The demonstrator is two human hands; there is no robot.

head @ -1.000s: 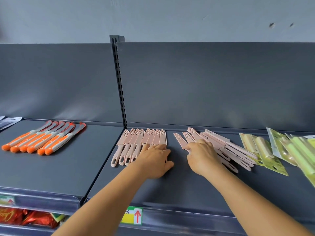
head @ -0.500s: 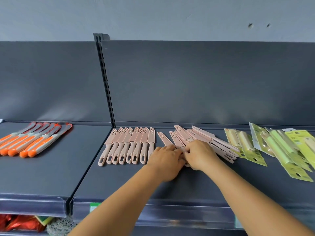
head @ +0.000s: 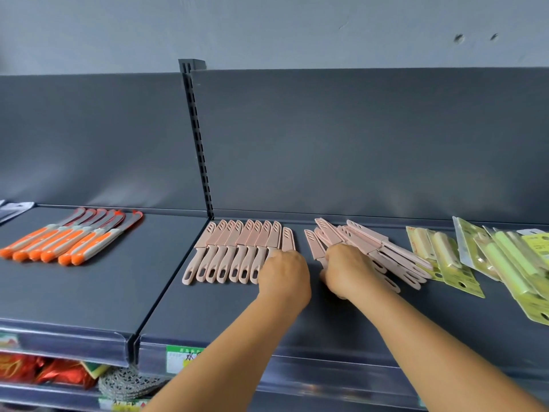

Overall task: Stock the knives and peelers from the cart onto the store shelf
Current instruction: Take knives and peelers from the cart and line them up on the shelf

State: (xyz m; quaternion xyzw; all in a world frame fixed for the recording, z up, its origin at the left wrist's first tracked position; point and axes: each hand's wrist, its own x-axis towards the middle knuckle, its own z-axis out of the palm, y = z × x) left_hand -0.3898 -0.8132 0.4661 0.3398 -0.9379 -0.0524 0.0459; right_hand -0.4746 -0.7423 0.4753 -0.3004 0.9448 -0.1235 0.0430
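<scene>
Nine pink knives (head: 237, 251) now sit in my neat row on the shelf (head: 89, 292); half a second ago there were eight. Left hand (head: 283, 273) rests curled on the newest knife (head: 287, 239); grip hidden. Right hand (head: 346, 270) pinches the next from the loose pile (head: 383, 251). Pile shrinking.

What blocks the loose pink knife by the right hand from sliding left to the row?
Nothing on the shelf itself: the strip between that knife and the row is bare. Only the left hand is there, resting on the row's last knife. The right hand is on the pile.
</scene>
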